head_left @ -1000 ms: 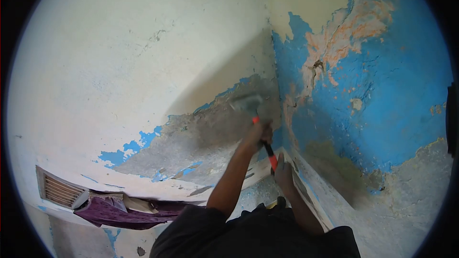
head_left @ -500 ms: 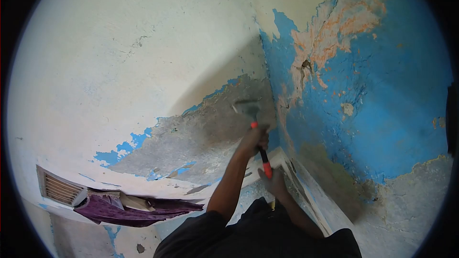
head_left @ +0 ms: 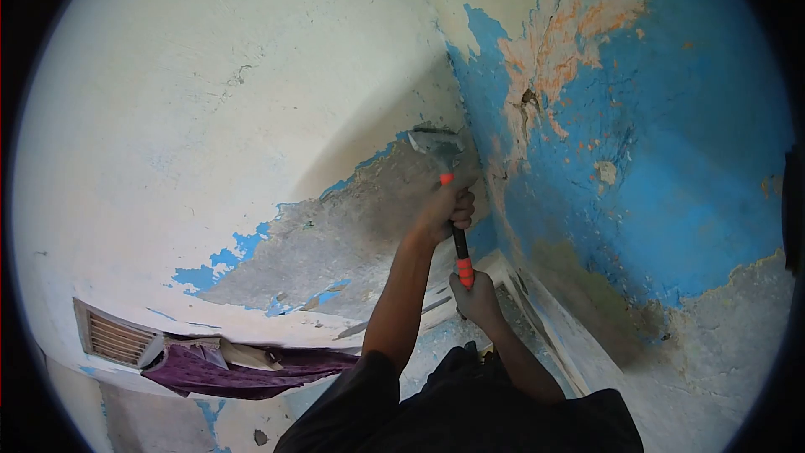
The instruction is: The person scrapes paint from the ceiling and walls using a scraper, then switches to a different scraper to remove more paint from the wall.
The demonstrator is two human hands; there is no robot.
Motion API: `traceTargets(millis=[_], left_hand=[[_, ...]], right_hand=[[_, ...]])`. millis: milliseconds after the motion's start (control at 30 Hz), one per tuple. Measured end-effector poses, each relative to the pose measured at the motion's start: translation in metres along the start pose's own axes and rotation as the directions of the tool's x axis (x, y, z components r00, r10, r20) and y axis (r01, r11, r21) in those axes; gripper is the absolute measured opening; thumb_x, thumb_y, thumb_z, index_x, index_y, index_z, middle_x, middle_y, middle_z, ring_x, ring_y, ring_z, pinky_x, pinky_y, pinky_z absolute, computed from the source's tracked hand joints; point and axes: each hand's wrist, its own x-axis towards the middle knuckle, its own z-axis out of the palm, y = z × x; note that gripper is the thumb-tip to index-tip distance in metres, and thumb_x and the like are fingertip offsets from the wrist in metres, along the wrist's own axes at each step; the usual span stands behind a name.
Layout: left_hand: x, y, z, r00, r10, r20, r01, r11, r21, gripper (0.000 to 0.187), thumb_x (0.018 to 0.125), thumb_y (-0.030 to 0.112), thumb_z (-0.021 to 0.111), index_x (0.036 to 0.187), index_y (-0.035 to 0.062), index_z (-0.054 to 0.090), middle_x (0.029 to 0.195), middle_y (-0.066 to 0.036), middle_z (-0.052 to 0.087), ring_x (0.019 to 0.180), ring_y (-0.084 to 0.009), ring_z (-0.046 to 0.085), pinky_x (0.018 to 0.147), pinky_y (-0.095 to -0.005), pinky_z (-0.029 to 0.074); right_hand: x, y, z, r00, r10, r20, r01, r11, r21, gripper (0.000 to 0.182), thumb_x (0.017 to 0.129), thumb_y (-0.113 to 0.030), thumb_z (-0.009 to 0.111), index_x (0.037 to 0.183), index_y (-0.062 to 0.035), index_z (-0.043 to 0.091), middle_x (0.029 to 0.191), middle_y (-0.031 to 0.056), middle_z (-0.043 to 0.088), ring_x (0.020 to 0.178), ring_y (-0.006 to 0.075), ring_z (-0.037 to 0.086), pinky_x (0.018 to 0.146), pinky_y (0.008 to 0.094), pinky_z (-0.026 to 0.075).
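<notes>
A long-handled paint scraper (head_left: 460,242) with a black and orange-red handle points up the wall, held by both hands. Its wide metal blade lies against the wall where cream paint borders bare grey plaster, close to the corner. My left hand (head_left: 447,208) is wrapped round the upper handle just below the blade, with one finger partly extended toward the right. Lower down, my right hand (head_left: 478,297) grips the handle near its orange-red end. The cream-painted wall (head_left: 226,109) has a ragged blue edge round the exposed grey plaster patch (head_left: 327,239).
The adjoining blue wall (head_left: 696,184) on the right has cracked, peeling paint and a small hole (head_left: 527,96). A slatted vent (head_left: 116,337) and bunched purple cloth (head_left: 226,372) are at the lower left. A pale ledge (head_left: 553,327) runs below the corner.
Both hands have pushed the scraper upward along the wall. Its blade has gone from the grey plaster to the cream paint edge. The view has shifted slightly.
</notes>
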Motion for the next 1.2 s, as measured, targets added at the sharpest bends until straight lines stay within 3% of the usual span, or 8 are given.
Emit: traceTargets(millis=[100,200,300,467,600,633,733,1200], left_hand=[[-0.011,-0.03,-0.019,0.992,0.098,0.074,-0.087,0.986,-0.144,0.027,0.097,0.038,0.05,0.077,0.0198,0.044,0.057,0.008,0.028,0.042,-0.0043,0.025,0.039,-0.0213,0.021],[-0.038,-0.051,0.005,0.956,0.28,-0.089,-0.292,0.876,-0.383,0.031,0.099,0.046,0.044,0.098,0.0155,0.05,0.063,0.006,0.033,0.045,-0.0047,0.027,0.04,-0.0207,0.024],[-0.051,-0.059,0.002,0.961,0.277,0.021,-0.263,0.931,-0.253,0.043,0.099,0.05,0.04,0.116,0.0107,0.046,0.067,0.004,0.035,0.047,-0.0047,0.03,0.041,-0.0209,0.026],[-0.064,-0.043,-0.013,0.978,0.205,0.038,-0.193,0.96,-0.204,0.044,0.098,0.046,0.044,0.117,0.0072,0.048,0.067,0.004,0.036,0.048,-0.0045,0.031,0.042,-0.0208,0.028],[-0.084,-0.042,-0.021,0.991,0.135,-0.001,-0.132,0.973,-0.19,0.046,0.098,0.045,0.046,0.123,0.0057,0.048,0.068,0.004,0.038,0.049,-0.0041,0.032,0.042,-0.0202,0.028],[-0.083,-0.037,-0.019,0.99,0.144,0.01,-0.14,0.976,-0.169,0.047,0.098,0.044,0.046,0.125,0.006,0.047,0.068,0.004,0.037,0.049,-0.0038,0.032,0.042,-0.0198,0.027],[-0.078,-0.024,-0.017,0.989,0.148,0.021,-0.144,0.981,-0.133,0.051,0.098,0.044,0.046,0.132,0.0067,0.044,0.067,0.005,0.036,0.048,-0.0032,0.031,0.041,-0.0188,0.026],[-0.089,-0.004,-0.034,0.987,0.115,0.114,-0.093,0.979,-0.183,0.055,0.096,0.043,0.052,0.136,0.0063,0.043,0.07,0.003,0.041,0.05,-0.0045,0.035,0.043,-0.0199,0.029]], right_hand=[[-0.02,0.002,0.004,1.0,0.0,-0.017,0.0,1.0,-0.026,0.033,0.087,-0.026,0.061,0.072,0.0032,0.056,0.055,0.0168,0.054,0.055,0.0262,0.061,0.054,0.0401,0.043],[-0.019,0.009,0.009,0.999,-0.012,0.035,0.011,0.999,0.034,0.026,0.091,-0.022,0.058,0.076,-0.0007,0.053,0.048,0.0027,0.048,0.037,0.0136,0.05,0.037,0.0308,0.038],[-0.014,-0.021,0.008,0.988,0.077,0.131,-0.1,0.979,0.18,0.023,0.092,-0.019,0.057,0.081,-0.0003,0.051,0.049,0.0029,0.048,0.039,0.0127,0.049,0.038,0.0293,0.039],[-0.036,-0.022,0.035,0.973,-0.101,0.209,-0.011,0.877,0.479,0.025,0.096,-0.026,0.051,0.095,-0.0015,0.047,0.053,0.0019,0.045,0.039,0.0128,0.047,0.038,0.028,0.037],[-0.059,-0.015,0.06,0.951,-0.157,0.267,-0.174,0.443,0.88,0.041,0.102,-0.043,0.032,0.101,-0.0033,0.043,0.055,0.0017,0.044,0.038,0.0127,0.042,0.037,0.0271,0.033],[-0.059,-0.019,0.065,0.966,-0.095,0.241,-0.149,0.559,0.816,0.056,0.1,-0.055,0.021,0.09,-0.0049,0.045,0.052,0.0016,0.041,0.036,0.0132,0.04,0.036,0.0274,0.032],[-0.042,-0.043,0.065,0.99,0.01,0.141,-0.103,0.739,0.666,0.055,0.101,-0.053,0.024,0.078,-0.0068,0.044,0.05,0.0015,0.038,0.034,0.0138,0.036,0.035,0.0283,0.03],[-0.052,-0.074,0.093,0.989,0.127,0.074,-0.142,0.696,0.704,0.053,0.098,-0.058,0.03,0.078,-0.0105,0.043,0.051,0.0004,0.037,0.035,0.0141,0.036,0.034,0.0279,0.03]])
